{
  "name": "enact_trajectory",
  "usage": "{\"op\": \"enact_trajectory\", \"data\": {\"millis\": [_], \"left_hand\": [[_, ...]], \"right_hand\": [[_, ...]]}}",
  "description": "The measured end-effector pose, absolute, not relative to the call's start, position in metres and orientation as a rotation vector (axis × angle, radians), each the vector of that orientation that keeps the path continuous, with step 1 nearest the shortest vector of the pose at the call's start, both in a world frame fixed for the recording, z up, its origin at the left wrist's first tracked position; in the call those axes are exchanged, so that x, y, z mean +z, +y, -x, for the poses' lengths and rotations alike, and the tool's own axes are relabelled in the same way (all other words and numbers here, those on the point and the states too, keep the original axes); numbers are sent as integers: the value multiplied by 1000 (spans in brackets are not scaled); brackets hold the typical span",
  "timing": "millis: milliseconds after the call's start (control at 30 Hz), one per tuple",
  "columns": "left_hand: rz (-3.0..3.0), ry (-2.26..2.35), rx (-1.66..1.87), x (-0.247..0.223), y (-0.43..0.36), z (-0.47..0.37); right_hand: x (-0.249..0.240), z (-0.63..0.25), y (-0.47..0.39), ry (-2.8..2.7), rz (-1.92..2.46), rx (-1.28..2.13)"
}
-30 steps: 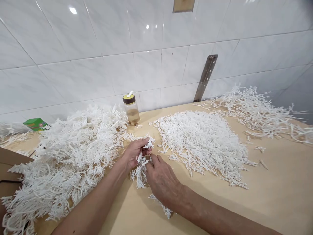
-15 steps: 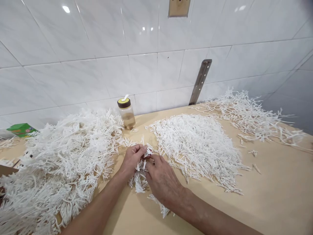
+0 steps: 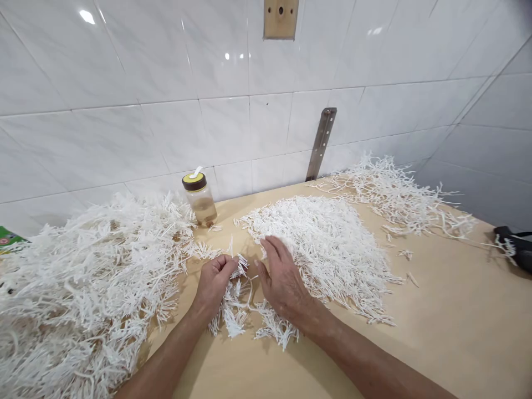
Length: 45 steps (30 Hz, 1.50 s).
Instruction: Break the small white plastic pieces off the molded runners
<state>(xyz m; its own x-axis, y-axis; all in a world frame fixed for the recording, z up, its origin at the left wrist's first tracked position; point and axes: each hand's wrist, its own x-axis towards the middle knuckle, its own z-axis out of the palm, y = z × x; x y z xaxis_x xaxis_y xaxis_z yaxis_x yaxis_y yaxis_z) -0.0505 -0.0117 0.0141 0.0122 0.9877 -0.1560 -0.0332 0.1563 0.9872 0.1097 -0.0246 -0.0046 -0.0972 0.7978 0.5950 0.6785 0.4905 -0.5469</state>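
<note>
A pale tiled wall [image 3: 166,133] fills the top of the frame, and a tan table [image 3: 457,321] spreads below it. At lower centre is one white sprig [image 3: 241,267], its ends poking past the fingertips of the left hand [image 3: 213,285], which is curled with thumb and forefinger pinching it. Below that hand, two white tufts hang or lie over the table, a left tuft [image 3: 233,320] and a right tuft [image 3: 277,328], with a thin curved strand [image 3: 250,293] between them; whether they join the sprig cannot be told. The right hand [image 3: 283,282] is half open, palm down, thumb apart from the loosely bent fingers, at the left edge of the middle heap [image 3: 332,244]; its palm is hidden, so contact with the strands cannot be told. Three white heaps are in view: the middle one, a big left heap [image 3: 91,293] and a sparser far heap [image 3: 399,191] at right. Farther out are one lidded jar [image 3: 200,202] left of centre, partly filled, one upright metal bracket [image 3: 321,145], one wall plate [image 3: 280,22] at top centre, one green packet [image 3: 9,239] cut off at the left edge and one black object [image 3: 517,248] at the right.
</note>
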Motion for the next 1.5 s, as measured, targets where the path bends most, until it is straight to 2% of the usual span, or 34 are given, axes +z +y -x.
{"op": "enact_trajectory", "data": {"millis": [100, 233, 467, 633, 933, 1167, 1500], "left_hand": [[-1083, 1194, 1063, 17, -13, 50], [-1084, 1103, 1042, 16, -12, 52], [-1071, 1055, 1025, 17, -13, 52], [-1093, 1022, 1002, 14, -13, 54], [-1244, 1039, 894, 14, -12, 52], [-1284, 1048, 839, 14, -10, 54], [-1231, 1047, 785, 20, -10, 55]], "right_hand": [[3, -118, -17, -1756, 1189, 39], [9, -122, -15, -1676, 1078, 108], [0, -124, -11, -1389, 1101, 909], [4, -126, -9, -1426, 1080, 1126], [14, -125, -11, -1724, 1193, 999], [15, -126, -14, -1684, 1292, 1005], [12, -126, -15, -1915, 1171, 527]]}}
